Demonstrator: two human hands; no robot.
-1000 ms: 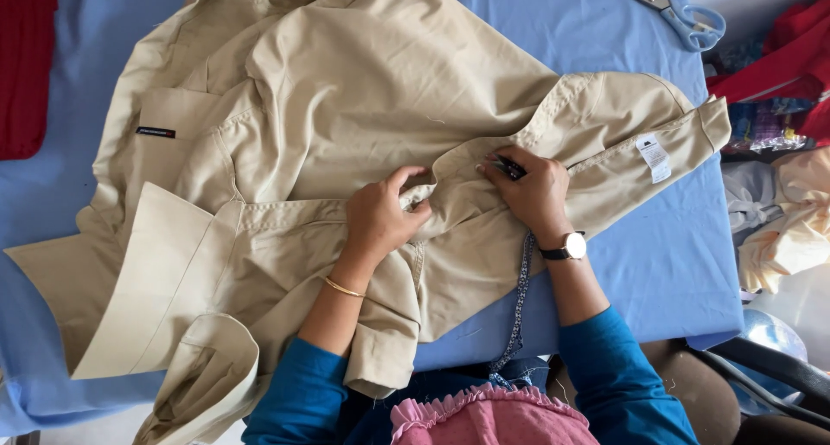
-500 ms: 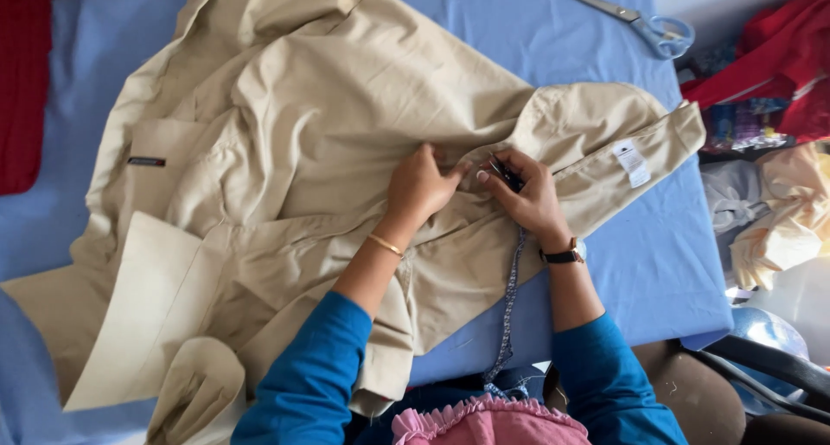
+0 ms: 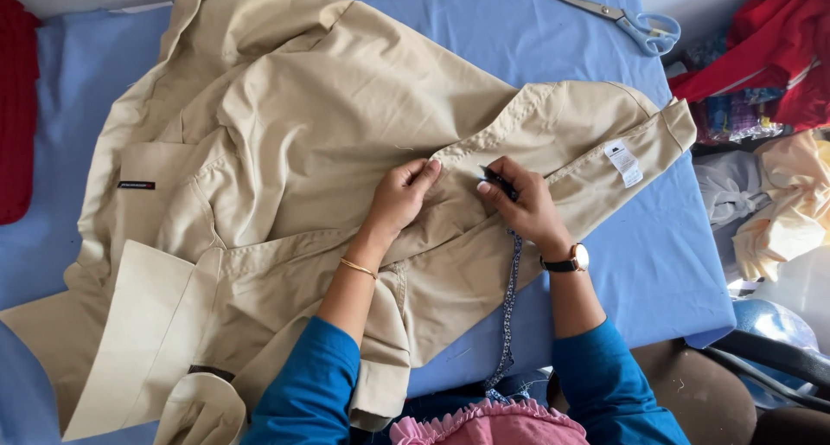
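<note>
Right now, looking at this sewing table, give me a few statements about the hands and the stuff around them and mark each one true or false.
1. Both hands rest on the beige garment. True.
2. The scissors lie under the left hand. False: they lie at the table's far right edge, away from both hands.
3. The right hand holds a small dark tool. True.
4. The table cover is green. False: it is blue.
5. A watch sits on the right wrist. True.
</note>
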